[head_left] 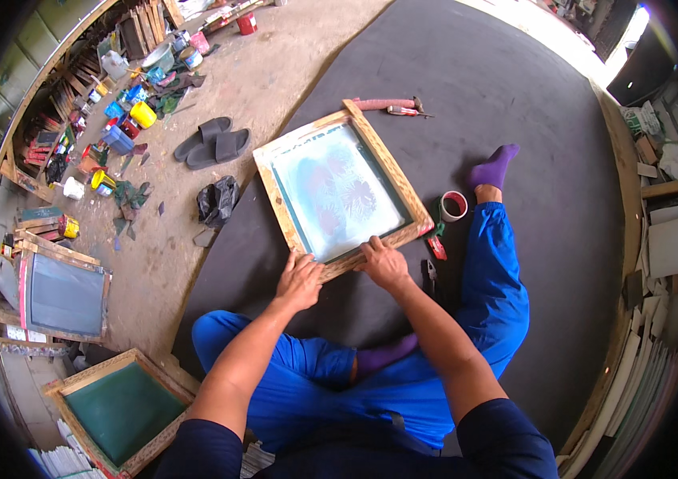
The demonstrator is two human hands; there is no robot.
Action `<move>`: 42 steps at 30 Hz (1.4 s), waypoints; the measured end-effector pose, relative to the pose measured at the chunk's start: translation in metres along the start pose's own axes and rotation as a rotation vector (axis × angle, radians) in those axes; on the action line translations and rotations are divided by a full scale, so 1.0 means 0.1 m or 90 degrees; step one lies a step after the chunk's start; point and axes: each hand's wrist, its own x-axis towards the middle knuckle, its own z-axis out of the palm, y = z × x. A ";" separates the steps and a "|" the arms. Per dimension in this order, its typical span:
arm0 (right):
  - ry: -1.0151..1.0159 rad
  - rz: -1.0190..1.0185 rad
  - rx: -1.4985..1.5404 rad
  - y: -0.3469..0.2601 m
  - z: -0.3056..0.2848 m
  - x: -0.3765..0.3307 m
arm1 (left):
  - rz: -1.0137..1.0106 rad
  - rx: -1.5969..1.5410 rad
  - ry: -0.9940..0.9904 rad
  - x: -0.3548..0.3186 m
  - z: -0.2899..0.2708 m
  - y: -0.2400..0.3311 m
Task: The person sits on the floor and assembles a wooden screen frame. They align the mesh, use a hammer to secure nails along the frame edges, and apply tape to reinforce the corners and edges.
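Note:
A wooden screen-printing frame (391, 172) rests tilted on the dark mat in front of me. Its mesh is pale, with a faint white-blue pattern and green along the edges. At the near left corner, my left hand (299, 281) has its fingers curled over the wood. My right hand (384, 262) grips the same near rail farther right. The undersides of both grips are hidden. Right of the frame stands a roll of tape (455, 219), with a red-handled tool (436, 247) just below it. Pliers (432, 275) lie nearer to me.
Beyond the frame lie a hammer (371, 104) and a screwdriver (408, 111). Black sandals (215, 144) and a black plastic bag (218, 199) are on the floor at left, near paint cans (143, 115). A green-meshed frame (123, 411) sits lower left. My legs flank the work.

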 end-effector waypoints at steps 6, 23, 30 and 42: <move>0.129 0.048 0.145 0.16 -0.28 0.04 | 0.010 0.052 -0.083 -0.15 -0.20 -0.66; 0.261 0.248 0.213 1.22 -0.40 2.60 | -0.001 -0.167 0.174 0.55 0.13 0.18; 0.222 0.242 0.324 2.19 -0.32 4.04 | 0.014 -0.232 0.205 0.64 0.25 0.16; 0.313 0.498 0.308 1.72 -0.52 4.41 | -0.027 -0.273 0.179 0.59 0.22 0.09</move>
